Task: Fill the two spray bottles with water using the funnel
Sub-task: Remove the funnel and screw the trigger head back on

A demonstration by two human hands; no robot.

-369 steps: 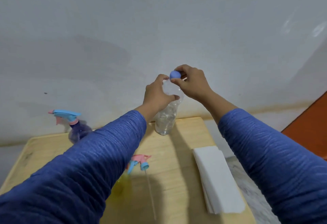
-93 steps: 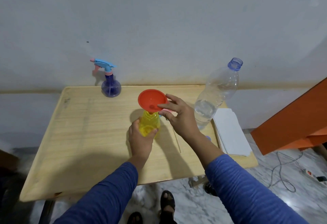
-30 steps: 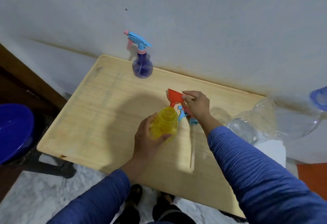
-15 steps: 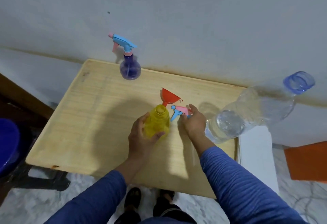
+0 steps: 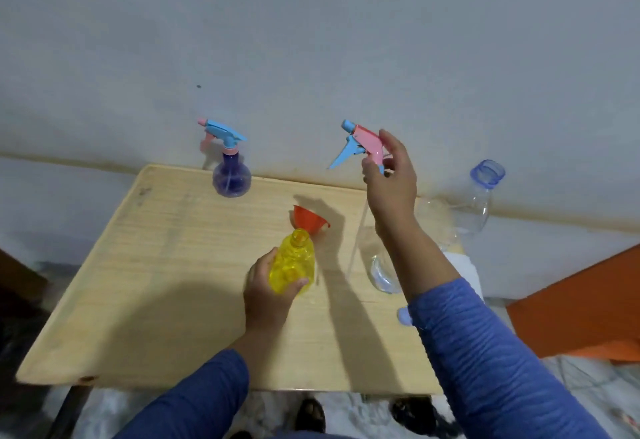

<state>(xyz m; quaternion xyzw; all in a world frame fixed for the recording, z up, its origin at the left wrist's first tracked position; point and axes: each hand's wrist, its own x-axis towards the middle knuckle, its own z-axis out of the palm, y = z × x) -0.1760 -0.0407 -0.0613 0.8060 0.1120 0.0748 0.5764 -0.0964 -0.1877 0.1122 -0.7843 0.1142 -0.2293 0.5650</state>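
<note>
The yellow spray bottle (image 5: 292, 265), uncapped, is gripped by the left hand (image 5: 266, 296) on the wooden table (image 5: 145, 282). At its 1 o'clock the red funnel (image 5: 308, 219) is seen lying. A pink-and-blue spray head (image 5: 360, 146) is held aloft by the right hand (image 5: 391, 185). At 11 o'clock the purple spray bottle (image 5: 230, 175) is stood, capped.

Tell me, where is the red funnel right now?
The red funnel lies tipped on the wooden table, mid-frame, just behind the yellow bottle held in the left hand.
</note>
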